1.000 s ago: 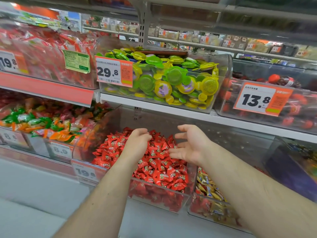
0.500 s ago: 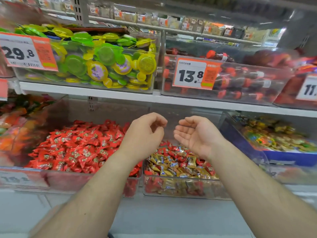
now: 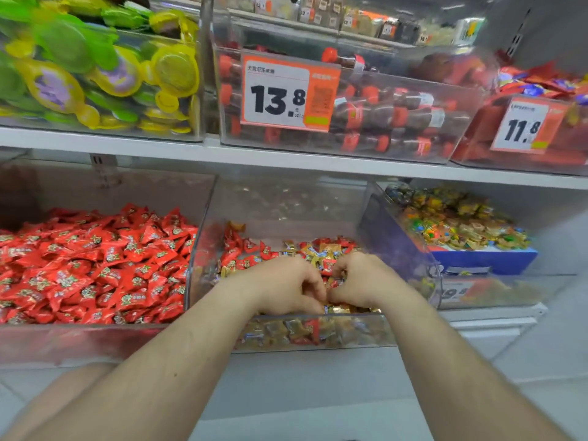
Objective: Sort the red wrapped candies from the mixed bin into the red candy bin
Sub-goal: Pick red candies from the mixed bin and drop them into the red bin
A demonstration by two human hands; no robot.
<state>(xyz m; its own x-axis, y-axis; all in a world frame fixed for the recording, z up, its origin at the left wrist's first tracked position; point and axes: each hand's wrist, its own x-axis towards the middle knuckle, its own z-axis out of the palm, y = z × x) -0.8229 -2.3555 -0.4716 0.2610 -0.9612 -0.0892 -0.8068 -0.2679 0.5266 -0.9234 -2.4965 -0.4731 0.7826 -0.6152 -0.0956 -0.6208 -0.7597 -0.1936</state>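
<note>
- Two hands, the left hand [image 3: 286,286] and the right hand [image 3: 362,281].
- Six clear bins: three on the upper shelf, three on the lower.
- Three price tags legible: 13.8 [image 3: 288,93] at 12 o'clock, 11.8 [image 3: 526,125] at 2 o'clock, one partly hidden [image 3: 458,292] at 4 o'clock.
</note>
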